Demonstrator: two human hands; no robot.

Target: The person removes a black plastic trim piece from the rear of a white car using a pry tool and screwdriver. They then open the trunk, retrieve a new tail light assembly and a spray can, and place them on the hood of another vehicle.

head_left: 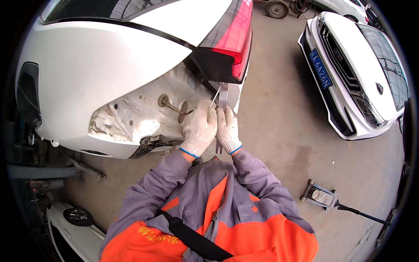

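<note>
Both my hands wear white knit gloves with blue cuffs and meet below the car's red and dark tail light (233, 48). My left hand (199, 126) is closed, fingers curled away from view. Beside its fingertips slants a thin white rod (215, 97); whether the hand grips it is unclear. My right hand (228, 129) is wrapped round a flat grey metal piece (223, 97), which sticks up beyond the fingers. Below the hands shows a grey forked end (219, 148), perhaps part of the same piece. Left of them is the car's exposed, dirty white body panel (144, 111).
A round-ended metal stub (172, 105) juts from the exposed panel near my left hand. A floor jack (322, 197) with a long dark handle lies at right. Another white car (349, 74) is parked at the far right, and a wheel (276, 8) stands beyond.
</note>
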